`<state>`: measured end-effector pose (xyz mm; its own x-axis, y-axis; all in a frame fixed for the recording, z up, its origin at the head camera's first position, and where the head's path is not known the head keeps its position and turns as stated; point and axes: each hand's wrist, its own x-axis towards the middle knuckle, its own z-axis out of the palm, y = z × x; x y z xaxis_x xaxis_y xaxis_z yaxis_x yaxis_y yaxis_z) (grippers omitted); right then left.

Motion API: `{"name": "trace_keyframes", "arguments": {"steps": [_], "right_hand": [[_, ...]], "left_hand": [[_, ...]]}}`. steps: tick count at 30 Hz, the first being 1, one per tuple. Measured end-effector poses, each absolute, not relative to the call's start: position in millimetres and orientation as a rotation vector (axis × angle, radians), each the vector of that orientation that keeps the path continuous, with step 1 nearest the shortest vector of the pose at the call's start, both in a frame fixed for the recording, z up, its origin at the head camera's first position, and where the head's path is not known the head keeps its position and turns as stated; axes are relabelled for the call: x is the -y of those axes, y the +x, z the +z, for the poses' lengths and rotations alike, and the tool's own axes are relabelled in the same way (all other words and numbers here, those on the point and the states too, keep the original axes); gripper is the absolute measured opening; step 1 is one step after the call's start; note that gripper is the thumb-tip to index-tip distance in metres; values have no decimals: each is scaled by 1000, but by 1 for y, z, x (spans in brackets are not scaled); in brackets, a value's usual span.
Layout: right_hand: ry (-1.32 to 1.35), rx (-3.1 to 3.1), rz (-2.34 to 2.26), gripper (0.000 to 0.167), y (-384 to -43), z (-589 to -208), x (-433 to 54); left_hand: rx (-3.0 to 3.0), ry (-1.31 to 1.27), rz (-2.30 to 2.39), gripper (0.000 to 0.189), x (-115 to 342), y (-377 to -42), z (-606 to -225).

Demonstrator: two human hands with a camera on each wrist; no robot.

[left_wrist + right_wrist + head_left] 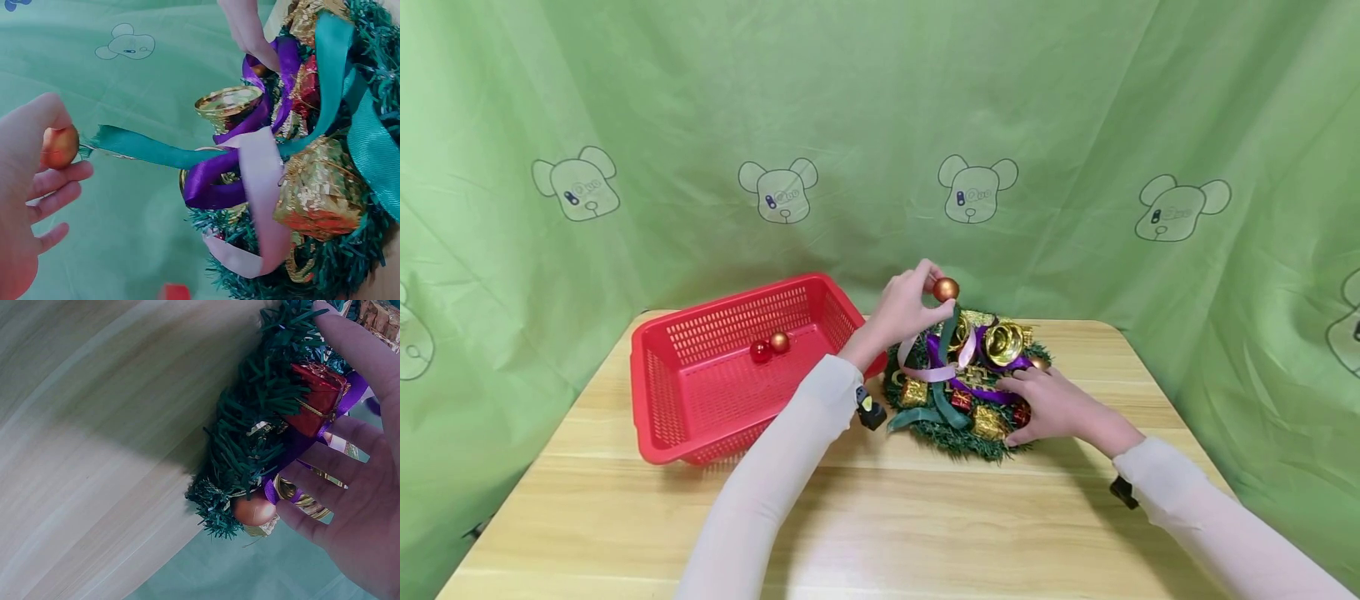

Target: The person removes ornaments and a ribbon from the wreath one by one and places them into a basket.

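A Christmas wreath (955, 439) of green tinsel lies on the table, decked with gold bells (1004, 343), gift-box ornaments (989, 422) and purple ribbon (212, 185). Above its far left side, my left hand (898, 312) pinches a copper-gold bauble (946, 289) between thumb and fingers. A green ribbon (156, 150) stretches from beside that bauble down to the wreath. My right hand (1054, 406) rests on the wreath's right side, fingers spread and fairly straight. Near its fingers are a red gift box (315, 400) and another copper bauble (255, 509).
Left of the wreath stands a red plastic basket (655, 454) with perforated sides. Inside it lie a red bauble (761, 351) and a gold bauble (779, 342). A green curtain (880, 100) hangs behind the wooden table (925, 533).
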<state>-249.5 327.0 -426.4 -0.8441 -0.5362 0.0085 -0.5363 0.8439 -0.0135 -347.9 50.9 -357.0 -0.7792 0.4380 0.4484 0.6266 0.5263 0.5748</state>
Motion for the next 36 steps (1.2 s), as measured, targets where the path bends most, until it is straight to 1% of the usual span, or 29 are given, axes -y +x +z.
{"name": "trace_keyframes", "arguments": {"steps": [5,12,14,16,18,21,23,29,36], "right_hand": [[871,3017,31,91,-249,-426,-327],[858,3024,30,91,-247,-426,-327],[859,3023,32,91,-247,-426,-326],[862,3019,32,91,-247,-426,-326],[864,3016,30,91,-247,-425,-326],[867,3012,27,91,-248,-425,-326],[865,3013,29,91,-247,-425,-325],[868,3006,28,91,-248,-424,-325],[874,3003,22,92,-248,-423,-325]], "left_hand": [[2545,-901,-1014,40,-49,-347,-351],[2743,-1029,-563,39,-43,-347,-347],[2780,-1041,-479,35,-42,-346,-347],[2826,-1074,-435,27,-41,-345,-346],[2876,-1127,-457,22,-41,-345,-345],[2917,-1198,-519,31,-41,-345,-346],[2920,-1219,-541,34,-42,-344,-347],[2829,-1211,-522,19,-44,-343,-349],[2686,-1242,-589,21,-44,-343,-349]]}}
